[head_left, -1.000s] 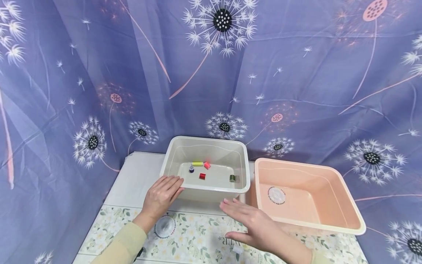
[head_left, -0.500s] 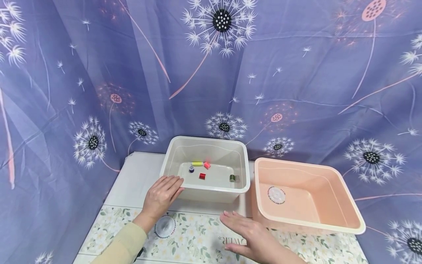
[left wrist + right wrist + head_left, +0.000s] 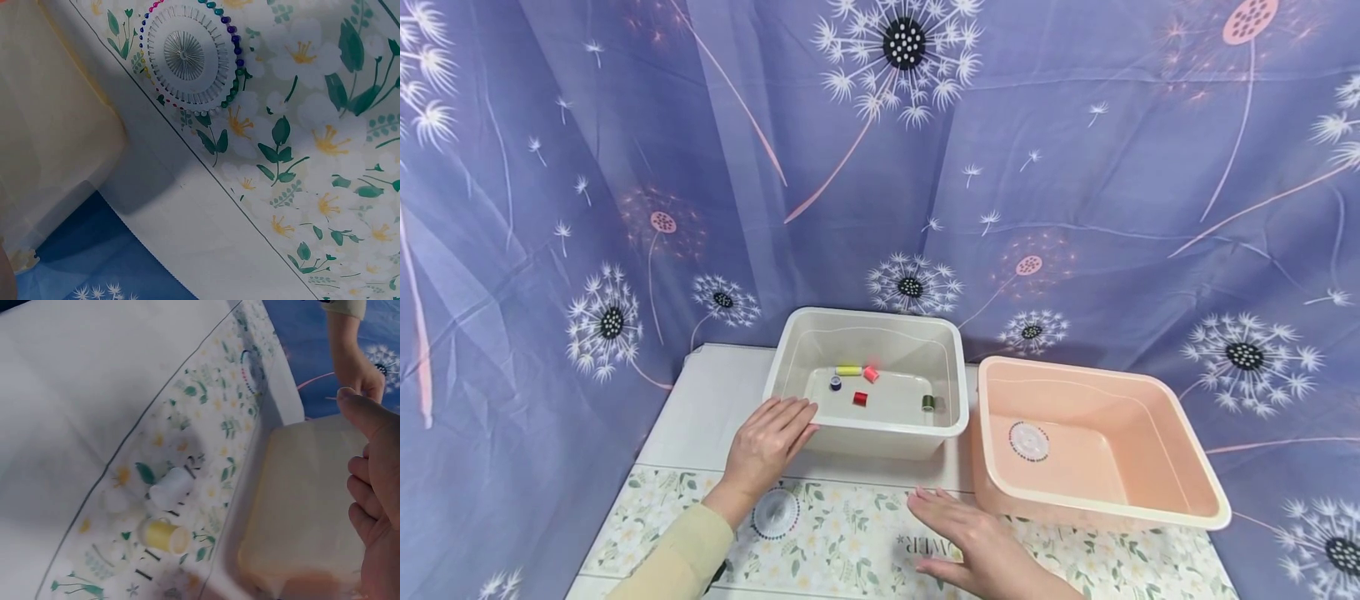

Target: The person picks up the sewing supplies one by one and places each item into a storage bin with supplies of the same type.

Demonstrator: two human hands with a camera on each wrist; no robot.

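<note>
The person's left hand [image 3: 769, 442] holds the near left corner of a pale grey rectangular plastic bin [image 3: 880, 442], its fingers laid together over the rim and its thumb along the outside. The right hand [image 3: 973, 537] hangs in front of the gap between the bins with nothing in its grasp, thumb well apart from the fingers, which look loosely bent in the right wrist view. In that view, a white thread spool [image 3: 172, 489] and a yellow thread spool [image 3: 164, 537] lie near each other on the white, flower-printed tabletop [image 3: 842, 533]. Inside the grey bin, a slim yellow spool [image 3: 848, 371] lies beside a pinkish-red spool [image 3: 871, 374], with a dark blue spool [image 3: 836, 383], a bright red spool [image 3: 860, 399] and, farther right, a dark green spool [image 3: 928, 403]. Just right of it stands a peach rectangular plastic bin [image 3: 1112, 509] containing a clear round pin wheel [image 3: 1028, 441]. A second pin wheel, ringed with coloured pinheads [image 3: 776, 513], lies on the tabletop near the left wrist. A violet-blue dandelion-print curtain [image 3: 820, 267] hangs behind.
</note>
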